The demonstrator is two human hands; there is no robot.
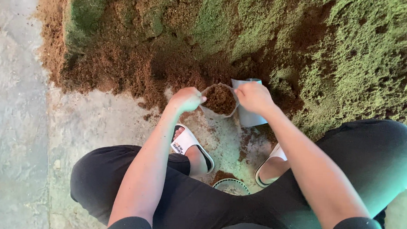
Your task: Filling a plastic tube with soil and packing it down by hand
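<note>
At the foot of the brown soil heap (133, 67), both hands pinch the rim of a small plastic bag (219, 102) — left hand (186, 99) and right hand (254, 97) on opposite edges, closed tight — keeping its mouth wide and upright, soil-filled, above the concrete floor (17, 136).

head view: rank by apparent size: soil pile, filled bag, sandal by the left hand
1. Soil pile, by far the largest, fills the top of the frame.
2. Filled bag and sandal look about alike; the sandal is nearer the camera and partly hidden, so no ranking between them.
</note>
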